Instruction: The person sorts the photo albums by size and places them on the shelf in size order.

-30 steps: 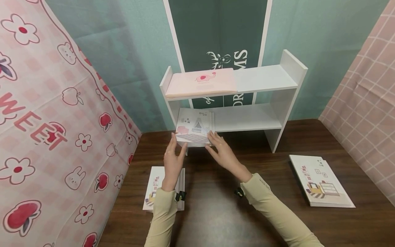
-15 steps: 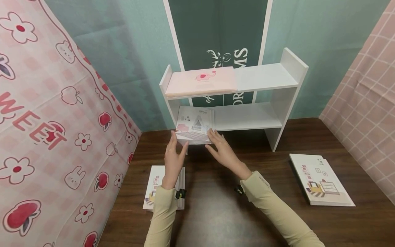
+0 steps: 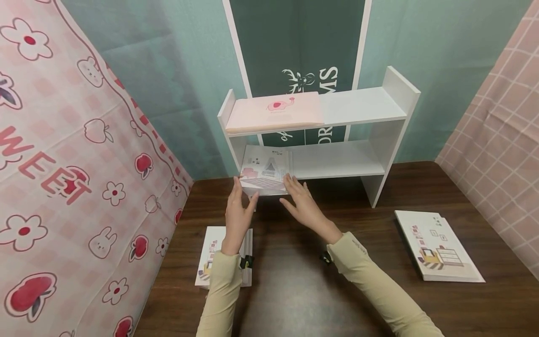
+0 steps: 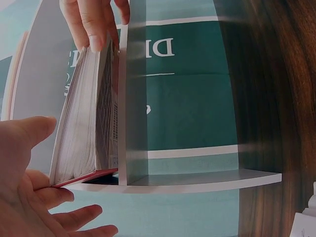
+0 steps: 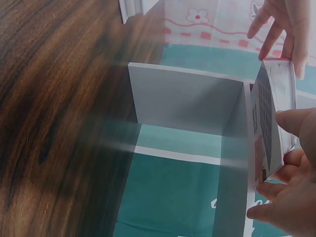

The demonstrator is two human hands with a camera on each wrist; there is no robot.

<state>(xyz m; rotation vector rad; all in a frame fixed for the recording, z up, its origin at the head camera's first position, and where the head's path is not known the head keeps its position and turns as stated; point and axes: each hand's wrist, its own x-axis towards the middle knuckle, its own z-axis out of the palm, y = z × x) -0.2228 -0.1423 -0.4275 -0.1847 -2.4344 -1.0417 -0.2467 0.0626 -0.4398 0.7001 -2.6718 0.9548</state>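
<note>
Both hands are flanking the barcoded book (image 3: 264, 171) at the white shelf (image 3: 337, 161).
Left hand (image 3: 237, 216) is spreading its fingers, thumb well apart, touching the book's left front corner; right hand (image 3: 306, 207) is extending its fingers almost straight, thumb apart, fingertips touching the right side. Book is sitting at the left end of the shelf's lower board; pink elephant-print item (image 3: 275, 112) is lying on the shelf's top board. More white books (image 3: 442, 250) are lying on the surface (image 3: 290, 299), in front of the shelf, left and right.
</note>
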